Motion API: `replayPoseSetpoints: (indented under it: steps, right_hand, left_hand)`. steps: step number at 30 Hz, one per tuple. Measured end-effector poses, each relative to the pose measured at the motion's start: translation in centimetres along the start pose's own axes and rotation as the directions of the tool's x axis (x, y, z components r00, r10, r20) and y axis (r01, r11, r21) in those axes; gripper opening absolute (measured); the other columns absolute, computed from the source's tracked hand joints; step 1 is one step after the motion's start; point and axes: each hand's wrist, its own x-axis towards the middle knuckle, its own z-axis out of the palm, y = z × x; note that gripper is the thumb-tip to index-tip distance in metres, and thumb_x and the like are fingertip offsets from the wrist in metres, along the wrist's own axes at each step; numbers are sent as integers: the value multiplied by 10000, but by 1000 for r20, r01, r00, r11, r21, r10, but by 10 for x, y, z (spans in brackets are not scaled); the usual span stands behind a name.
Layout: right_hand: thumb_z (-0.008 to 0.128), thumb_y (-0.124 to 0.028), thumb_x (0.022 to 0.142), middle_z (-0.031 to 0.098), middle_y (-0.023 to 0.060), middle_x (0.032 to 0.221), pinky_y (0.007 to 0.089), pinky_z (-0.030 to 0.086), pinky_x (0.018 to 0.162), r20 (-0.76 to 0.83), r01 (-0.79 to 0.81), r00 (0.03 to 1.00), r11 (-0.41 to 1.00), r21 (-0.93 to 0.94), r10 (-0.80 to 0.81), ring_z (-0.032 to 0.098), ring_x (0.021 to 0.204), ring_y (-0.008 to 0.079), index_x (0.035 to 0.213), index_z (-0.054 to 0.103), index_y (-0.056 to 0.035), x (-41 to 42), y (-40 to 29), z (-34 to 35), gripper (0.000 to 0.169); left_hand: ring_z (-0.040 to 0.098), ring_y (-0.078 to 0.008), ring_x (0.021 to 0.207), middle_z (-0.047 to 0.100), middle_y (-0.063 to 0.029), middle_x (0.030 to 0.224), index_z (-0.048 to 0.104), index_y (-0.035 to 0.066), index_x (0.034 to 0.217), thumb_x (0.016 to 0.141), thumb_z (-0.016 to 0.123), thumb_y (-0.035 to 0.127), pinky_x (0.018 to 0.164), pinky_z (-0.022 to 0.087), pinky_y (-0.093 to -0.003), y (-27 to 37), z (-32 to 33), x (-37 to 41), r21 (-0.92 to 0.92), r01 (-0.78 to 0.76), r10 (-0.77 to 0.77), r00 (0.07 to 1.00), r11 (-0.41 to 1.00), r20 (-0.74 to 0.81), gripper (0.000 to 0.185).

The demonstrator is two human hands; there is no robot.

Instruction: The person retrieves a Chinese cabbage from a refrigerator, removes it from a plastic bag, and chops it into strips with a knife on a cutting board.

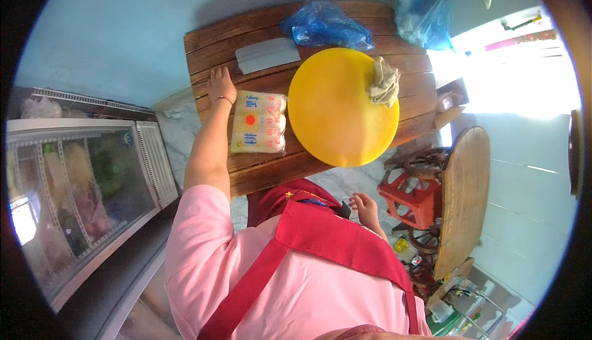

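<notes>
My left hand (221,85) rests palm down near the left edge of a brown wooden slatted table (277,166), with nothing held. Just below and to its right lies a plastic-wrapped pack of white rolls (259,122) that bears printed writing. Up and to the right of this hand is a flat grey rectangular sheet (267,56). A round yellow board (337,113) lies right of the pack, with a crumpled greyish cloth (385,83) on its right side. Beside my apron, off the table, hangs my right hand (366,208), empty with fingers apart.
A blue plastic bag (328,26) sits at the table's back, and another blue bag (423,14) hangs at its far right corner. On the left stands a glass-door fridge (83,192). A red plastic stool (411,200) and an upright round wooden tabletop (467,201) are at right.
</notes>
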Motion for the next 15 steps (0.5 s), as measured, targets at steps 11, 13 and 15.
replayPoseSetpoints:
  steps: [11, 13, 15]
  right_hand:
    - [575, -230, 914, 677, 136, 907, 299, 508, 745, 191, 255, 954, 961, -104, -233, 659, 806, 184, 1086, 600, 17, 94, -134, 49, 303]
    - [582, -228, 912, 668, 142, 943, 296, 503, 764, 296, 266, 929, 956, -122, -221, 647, 856, 183, 1091, 593, 23, 98, -164, 72, 308]
    - [590, -230, 909, 656, 141, 977, 294, 495, 782, 389, 327, 883, 939, -108, -263, 626, 901, 173, 1095, 584, 30, 98, -197, 102, 320]
  left_hand:
    - [633, -340, 773, 644, -163, 806, 578, 52, 921, 779, 620, 278, 639, 509, -451, -29, -63, -21, -113, -275, 292, 941, 955, 172, 270]
    - [630, -332, 727, 638, -157, 764, 567, 46, 861, 770, 621, 270, 591, 501, -446, -24, -96, -46, -127, -187, 212, 953, 974, 215, 247]
    - [604, -338, 626, 602, -164, 673, 537, 39, 744, 771, 602, 251, 518, 472, -433, -15, -105, -84, -238, -143, 158, 986, 961, 48, 223]
